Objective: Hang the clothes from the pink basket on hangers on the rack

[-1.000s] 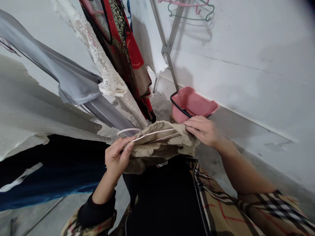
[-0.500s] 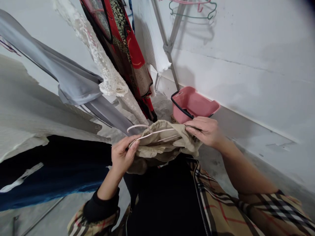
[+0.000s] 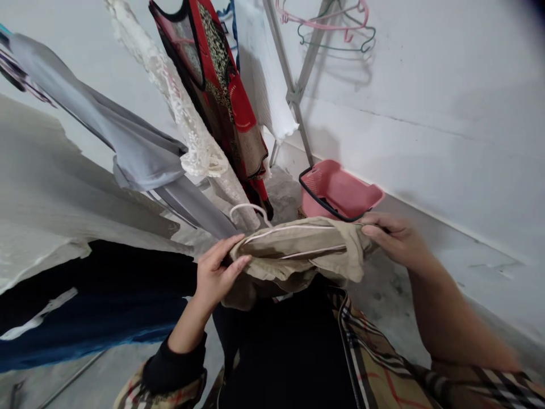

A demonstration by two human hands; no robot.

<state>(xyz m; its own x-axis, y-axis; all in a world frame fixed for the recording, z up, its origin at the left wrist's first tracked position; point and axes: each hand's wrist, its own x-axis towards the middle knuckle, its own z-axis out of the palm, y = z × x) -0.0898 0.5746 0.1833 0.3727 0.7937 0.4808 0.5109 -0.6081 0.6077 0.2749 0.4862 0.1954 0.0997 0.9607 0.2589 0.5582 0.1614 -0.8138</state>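
Your left hand [image 3: 219,268] and right hand [image 3: 394,238] pinch opposite ends of the beige garment [image 3: 272,268] before you, pale hanger [image 3: 298,228] inside (hook [image 3: 251,205] poking out). You're apparently spreading it; next calls for evening both sides.

The left hand [image 3: 216,271] and right hand [image 3: 395,238] pinch opposite ends of a beige garment [image 3: 272,269] around a pale hanger [image 3: 293,228]; a pink basket [image 3: 353,190] stands beyond.

Beige garm. [image 3: 293,270], pale hngr [image 3: 298,228], pink bskt [image 3: 347,190].
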